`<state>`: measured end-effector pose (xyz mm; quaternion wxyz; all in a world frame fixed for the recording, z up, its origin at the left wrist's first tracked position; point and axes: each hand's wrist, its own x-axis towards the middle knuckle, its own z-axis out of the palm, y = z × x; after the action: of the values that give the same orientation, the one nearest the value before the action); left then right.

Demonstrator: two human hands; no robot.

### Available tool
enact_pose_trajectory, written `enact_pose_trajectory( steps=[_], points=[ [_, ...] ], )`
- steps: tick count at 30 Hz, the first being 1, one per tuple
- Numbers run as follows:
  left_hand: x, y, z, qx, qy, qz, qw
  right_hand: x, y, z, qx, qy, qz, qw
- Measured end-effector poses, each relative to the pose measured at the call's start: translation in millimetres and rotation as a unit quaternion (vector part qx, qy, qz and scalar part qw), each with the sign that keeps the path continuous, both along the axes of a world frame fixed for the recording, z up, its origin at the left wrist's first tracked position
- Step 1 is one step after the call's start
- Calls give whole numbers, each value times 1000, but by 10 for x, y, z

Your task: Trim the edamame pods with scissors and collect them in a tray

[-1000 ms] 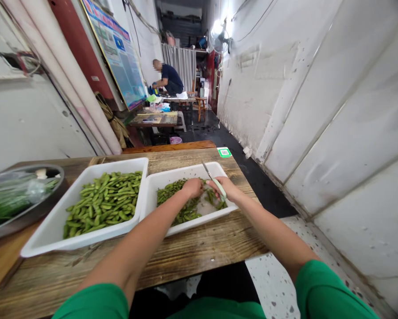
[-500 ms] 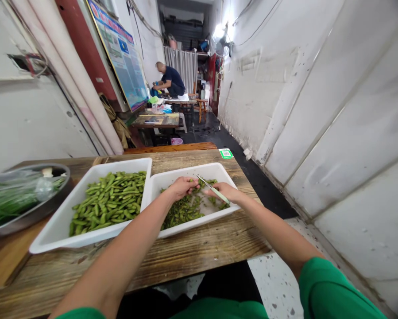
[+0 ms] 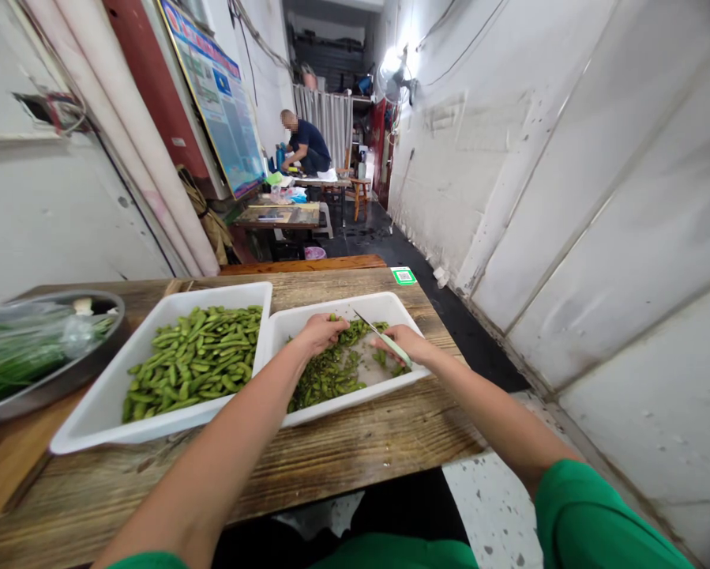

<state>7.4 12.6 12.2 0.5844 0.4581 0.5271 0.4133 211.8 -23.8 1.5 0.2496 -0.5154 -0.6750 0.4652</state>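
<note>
My right hand (image 3: 407, 341) is closed on scissors (image 3: 393, 346) with a pale green handle, the thin blades pointing up and left toward my other hand. My left hand (image 3: 322, 332) pinches an edamame pod (image 3: 333, 317), of which only a bit of green shows at the fingertips. Both hands are over a white tray (image 3: 355, 397) that holds edamame pods and small trimmings (image 3: 331, 379). To its left, a second white tray (image 3: 118, 431) is heaped with green edamame pods (image 3: 194, 356).
Both trays stand on a wooden table (image 3: 343, 450). At the left is a metal bowl (image 3: 103, 336) with bagged green stalks (image 3: 23, 356). A QR code card (image 3: 403, 275) lies at the far right corner. Farther back, a person (image 3: 308, 146) bends over another table (image 3: 322, 182).
My left hand has drawn slightly left, away from the scissor tips. My right hand has barely moved. The person at the back has shifted their arms.
</note>
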Motion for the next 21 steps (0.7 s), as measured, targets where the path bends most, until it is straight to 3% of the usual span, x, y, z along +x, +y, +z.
enact_pose_trajectory(
  steps=[6, 12, 21],
  points=[
    [-16, 9, 11, -34, -71, -54, 995, -26, -18, 37, 40, -13, -2, 999],
    [24, -43, 34, -3, -43, -61, 997, -50, -79, 167, 121, -66, 45, 989],
    [50, -45, -5, -1, -5, -79, 997, -47, -80, 155, 142, -90, 42, 985]
  ],
)
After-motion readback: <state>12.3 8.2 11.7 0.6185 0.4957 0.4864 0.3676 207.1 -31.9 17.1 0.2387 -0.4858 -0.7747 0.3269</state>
